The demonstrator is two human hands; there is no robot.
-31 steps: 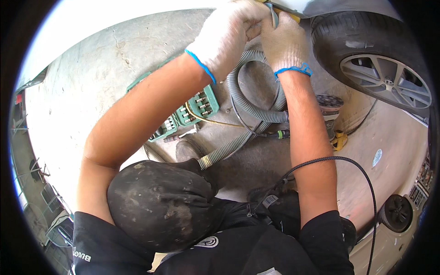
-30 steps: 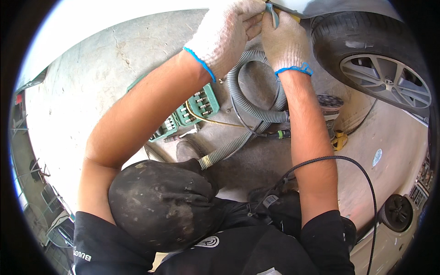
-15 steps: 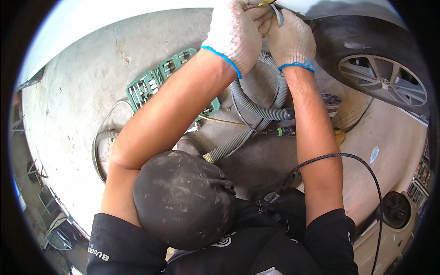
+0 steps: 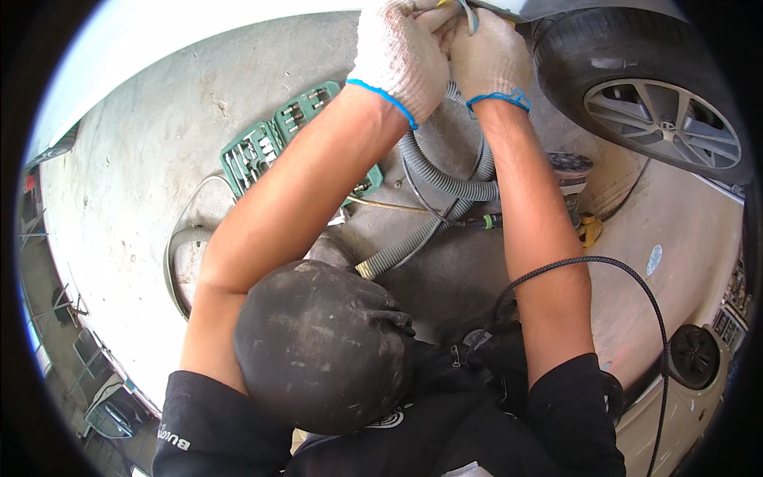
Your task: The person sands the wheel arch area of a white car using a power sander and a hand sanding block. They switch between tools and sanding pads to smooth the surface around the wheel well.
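Observation:
At the top of the view my left hand [image 4: 400, 65], in a white knitted glove with a blue cuff, is closed, its fingers bent toward the right hand. What it may grip is hidden at the picture's edge. Close beside it, my right hand [image 4: 490, 62], gloved the same way, is closed around a thin, narrow grey-blue strip [image 4: 473, 21] that curves over its fingers. A bit of yellow [image 4: 445, 2] shows at the strip's upper end, between the fingertips. Both hands are raised by the lower edge of a pale car body [image 4: 199, 16].
A car wheel [image 4: 664, 123] stands right of my hands. Below lie a coiled grey hose [image 4: 445, 183], a round sander [image 4: 571, 164] and an open green socket set [image 4: 274, 135]. A black cable [image 4: 636, 278] arches across my right forearm. A dark rounded knee [image 4: 318, 346] fills the lower middle.
Both hands have shifted slightly left and up, still close together, and the strip has moved with them. More of the sander shows beside my right forearm.

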